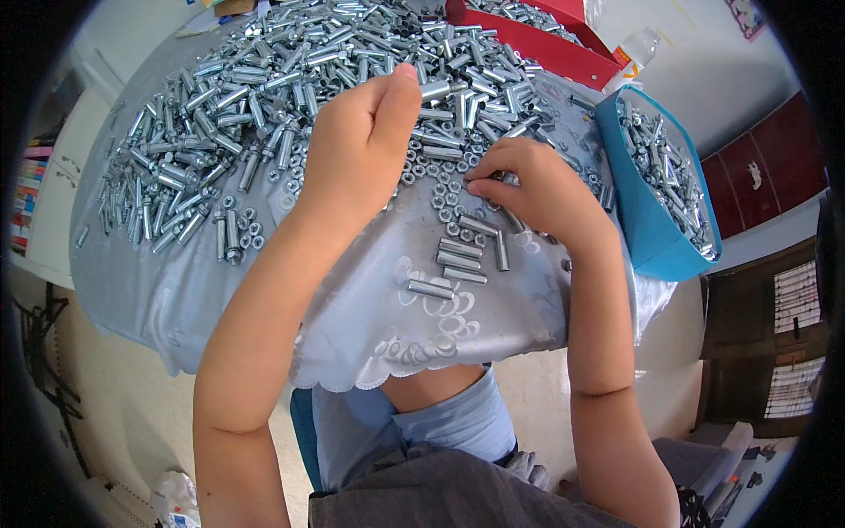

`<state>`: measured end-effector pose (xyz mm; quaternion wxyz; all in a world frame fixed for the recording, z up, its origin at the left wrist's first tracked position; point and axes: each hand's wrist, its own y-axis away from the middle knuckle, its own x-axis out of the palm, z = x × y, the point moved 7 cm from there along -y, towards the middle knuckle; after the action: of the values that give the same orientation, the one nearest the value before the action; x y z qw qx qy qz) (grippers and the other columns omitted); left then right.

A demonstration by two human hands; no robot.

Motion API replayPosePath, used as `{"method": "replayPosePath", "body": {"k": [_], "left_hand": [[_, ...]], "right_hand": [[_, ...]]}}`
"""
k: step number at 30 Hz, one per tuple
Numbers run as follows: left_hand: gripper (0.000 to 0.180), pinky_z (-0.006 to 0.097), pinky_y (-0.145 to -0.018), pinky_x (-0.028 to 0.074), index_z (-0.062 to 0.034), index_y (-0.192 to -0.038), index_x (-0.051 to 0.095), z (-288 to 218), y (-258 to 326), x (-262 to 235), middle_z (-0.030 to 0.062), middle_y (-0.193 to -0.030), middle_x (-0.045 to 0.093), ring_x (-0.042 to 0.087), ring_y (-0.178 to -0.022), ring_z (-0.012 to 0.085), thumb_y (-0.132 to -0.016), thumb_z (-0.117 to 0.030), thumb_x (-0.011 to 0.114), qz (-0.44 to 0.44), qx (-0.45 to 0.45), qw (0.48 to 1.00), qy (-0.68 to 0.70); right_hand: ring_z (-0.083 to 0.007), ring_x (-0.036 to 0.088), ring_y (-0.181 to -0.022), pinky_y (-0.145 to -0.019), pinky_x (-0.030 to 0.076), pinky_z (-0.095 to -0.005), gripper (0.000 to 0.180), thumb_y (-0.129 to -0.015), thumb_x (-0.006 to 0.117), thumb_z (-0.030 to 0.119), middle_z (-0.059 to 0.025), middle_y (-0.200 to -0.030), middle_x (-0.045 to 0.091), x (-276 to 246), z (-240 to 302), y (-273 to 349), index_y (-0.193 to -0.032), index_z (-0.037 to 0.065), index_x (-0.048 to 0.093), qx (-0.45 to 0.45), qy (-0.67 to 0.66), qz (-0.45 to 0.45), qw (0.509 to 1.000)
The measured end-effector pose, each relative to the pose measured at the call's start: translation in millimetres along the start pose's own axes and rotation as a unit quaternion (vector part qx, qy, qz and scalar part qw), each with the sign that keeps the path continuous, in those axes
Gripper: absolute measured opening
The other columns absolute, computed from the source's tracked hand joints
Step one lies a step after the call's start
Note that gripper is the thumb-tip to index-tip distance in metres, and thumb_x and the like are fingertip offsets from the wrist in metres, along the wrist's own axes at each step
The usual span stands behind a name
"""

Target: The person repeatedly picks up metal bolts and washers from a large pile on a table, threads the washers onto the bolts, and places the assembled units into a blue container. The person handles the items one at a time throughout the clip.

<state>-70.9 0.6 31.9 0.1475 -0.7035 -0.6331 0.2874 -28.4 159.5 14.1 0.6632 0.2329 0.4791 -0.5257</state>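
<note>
Gripping a cylindrical silver-metal bolt (443, 90) in my curled left hand (356, 141), I pinch my right fingers (500, 160), contents unclear, beside hexagonal silver nuts (438, 202); loose silver tubes (459, 260) remain on the worktop (352, 308), the blue box (660, 246) seemingly filled.

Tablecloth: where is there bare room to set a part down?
The tablecloth is bare along its front: between the left forearm and the loose tubes, and between those tubes and the right forearm. It is crowded at the back with piled bolts, and with nuts by the right hand.
</note>
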Motion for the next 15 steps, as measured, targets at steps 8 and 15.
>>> {"method": "replayPosePath", "body": {"k": [8, 15], "left_hand": [[0.049, 0.032, -0.047, 0.031, 0.0014, -0.062, 0.046, 2.9, -1.3, -1.8, 0.0057, -0.048, 0.04, 0.035, -0.048, 0.0136, -0.093, -0.037, 0.039, -0.004, -0.012, 1.0, 0.009], [0.049, 0.033, -0.047, 0.031, 0.0016, -0.063, 0.046, 1.2, -1.4, -1.1, 0.0075, -0.048, 0.04, 0.035, -0.047, 0.0156, -0.092, -0.037, 0.039, 0.002, -0.005, 1.0, -0.004]], "right_hand": [[-0.0227, 0.058, -0.076, -0.07, 0.047, -0.0305, 0.017, -0.071, 0.066, 0.009, -0.012, -0.08, 0.06, 1.7, -1.0, -0.2, -0.085, -0.001, 0.064, 0.047, -0.027, 0.007, 0.999], [-0.0226, 0.058, -0.075, -0.071, 0.047, -0.0306, 0.017, -0.071, 0.066, 0.008, -0.0121, -0.08, 0.06, 1.5, -0.7, 3.2, -0.085, -0.001, 0.063, 0.068, -0.02, 0.002, 0.997]]}}
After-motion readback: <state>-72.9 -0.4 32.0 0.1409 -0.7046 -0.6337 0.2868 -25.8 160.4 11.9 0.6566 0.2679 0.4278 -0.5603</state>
